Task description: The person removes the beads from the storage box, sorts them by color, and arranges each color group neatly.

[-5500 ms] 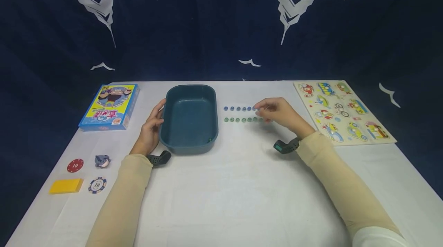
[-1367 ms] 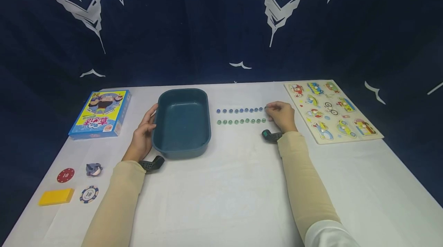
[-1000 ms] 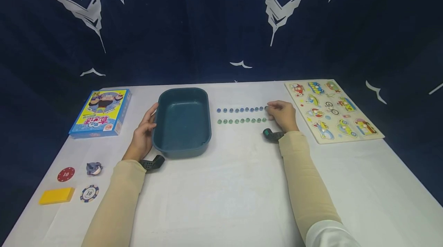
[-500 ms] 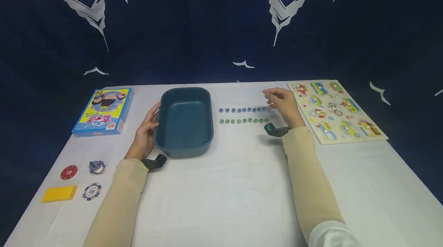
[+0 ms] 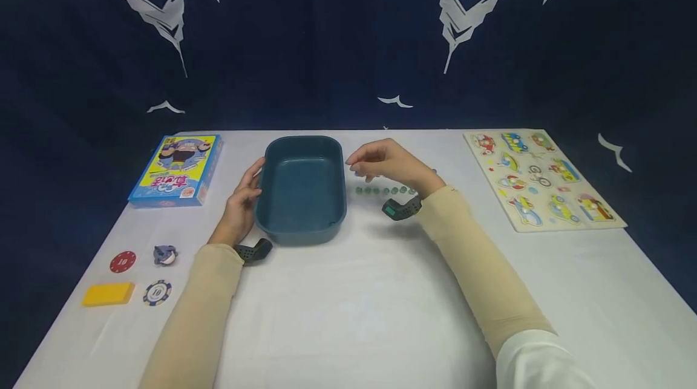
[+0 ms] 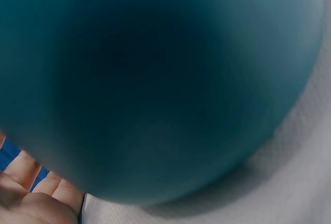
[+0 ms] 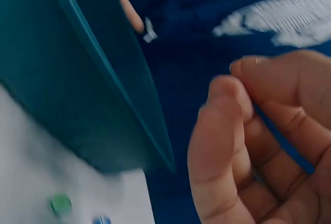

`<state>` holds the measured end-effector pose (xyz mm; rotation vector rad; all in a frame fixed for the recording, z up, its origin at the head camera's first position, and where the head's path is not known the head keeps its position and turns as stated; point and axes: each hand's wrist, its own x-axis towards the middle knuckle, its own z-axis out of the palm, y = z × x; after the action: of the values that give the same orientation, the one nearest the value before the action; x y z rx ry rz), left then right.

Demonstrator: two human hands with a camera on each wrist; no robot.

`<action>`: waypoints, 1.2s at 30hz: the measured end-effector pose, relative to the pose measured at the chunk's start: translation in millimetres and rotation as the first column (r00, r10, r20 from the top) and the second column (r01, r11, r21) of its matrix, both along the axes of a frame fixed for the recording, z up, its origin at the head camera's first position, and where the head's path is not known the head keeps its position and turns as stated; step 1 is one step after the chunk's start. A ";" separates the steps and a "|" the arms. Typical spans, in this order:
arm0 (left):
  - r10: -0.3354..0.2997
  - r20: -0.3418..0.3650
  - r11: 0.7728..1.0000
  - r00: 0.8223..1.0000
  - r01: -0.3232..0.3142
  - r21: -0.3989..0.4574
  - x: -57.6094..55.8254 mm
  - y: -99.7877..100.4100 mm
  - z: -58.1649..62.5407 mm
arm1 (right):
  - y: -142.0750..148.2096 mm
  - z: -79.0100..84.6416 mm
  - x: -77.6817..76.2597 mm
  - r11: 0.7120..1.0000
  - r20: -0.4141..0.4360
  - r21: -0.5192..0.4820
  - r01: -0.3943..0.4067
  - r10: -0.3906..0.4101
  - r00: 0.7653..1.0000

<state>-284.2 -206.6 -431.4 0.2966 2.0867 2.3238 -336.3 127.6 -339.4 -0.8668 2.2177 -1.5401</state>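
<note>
The deep teal bin (image 5: 301,236) stands on the white table. My left hand (image 5: 235,210) rests against its left outer wall, fingers extended; the left wrist view shows that hand (image 6: 39,200) beside the wall. Just right of the bin's rim, my right hand (image 5: 389,164) hovers, fingers loosely bent. In the right wrist view I see nothing between thumb and fingertips of that hand (image 7: 258,146). Below it runs a row of small round green beads (image 5: 377,190). The blue row behind is mostly hidden by the hand. A tiny dark speck (image 5: 331,224) shows in the bin's near right corner.
At left stand a blue-yellow box (image 5: 173,171), a red chip (image 5: 123,262), a small shark figure (image 5: 165,254), a yellow block (image 5: 107,294) and a white-blue chip (image 5: 157,293). A wooden picture puzzle board (image 5: 544,180) lies at the right. Dark printed cloth hangs behind.
A blue bead was set down at the blue row's right end. My right hand then lifted off and moved left to the bin's rim. My left hand stayed at the bin.
</note>
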 end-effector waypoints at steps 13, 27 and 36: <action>-0.007 -0.018 1.000 1.000 0.006 -0.024 -2.5 3.6 -1.0 | -73.4 1.7 -0.4 0.841 0.043 0.212 -0.498 0.501 0.864; -0.014 -0.009 1.000 1.000 0.014 -0.008 -3.5 1.9 -1.2 | -108.3 -10.7 9.7 0.579 0.026 0.647 -0.496 0.633 0.774; -0.005 0.006 1.000 1.000 0.005 -0.017 -1.6 -0.2 -1.0 | -114.0 -15.5 11.9 0.483 -0.050 0.774 -0.410 0.692 0.720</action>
<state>-285.8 -206.8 -432.5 0.2940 2.0998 2.2994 -324.4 13.5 -354.9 -1.4612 2.1116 -0.1249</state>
